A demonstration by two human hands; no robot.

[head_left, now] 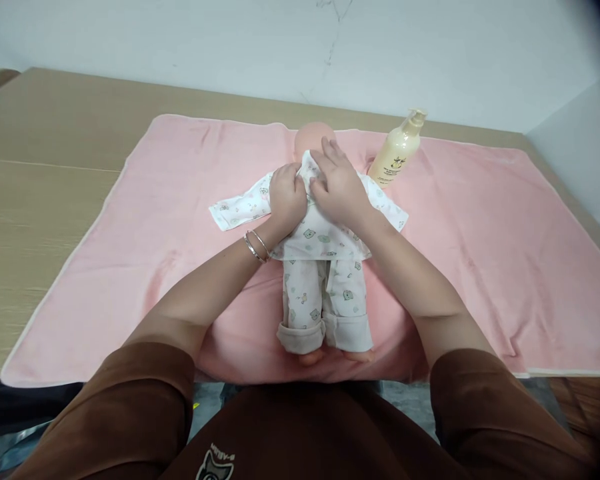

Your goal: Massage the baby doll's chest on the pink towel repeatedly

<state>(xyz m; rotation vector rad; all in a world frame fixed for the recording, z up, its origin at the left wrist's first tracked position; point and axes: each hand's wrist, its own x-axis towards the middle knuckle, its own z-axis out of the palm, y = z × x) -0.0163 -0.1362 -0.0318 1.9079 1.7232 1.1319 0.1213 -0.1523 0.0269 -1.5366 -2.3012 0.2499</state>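
Observation:
A baby doll (316, 137) lies on its back on the pink blanket (180, 180), feet toward me. It wears a white printed baby shirt (325, 240) and matching trousers (303, 293) with cuffs turned up. At the collar, my left hand (287, 197) has its fingers curled closed on the shirt's fabric. My right hand (343, 190) is on the other side of the neckline, thumb and index finger at the collar edge and the other fingers stretched toward the doll's head. Both shirt sleeves lie spread out sideways. My hands hide the doll's face and chest.
A cream pump bottle (397, 150) stands on the blanket, right of the doll's head. The blanket covers much of the wooden table (55, 140) and hangs over its front edge. A white wall (230, 53) rises behind the table.

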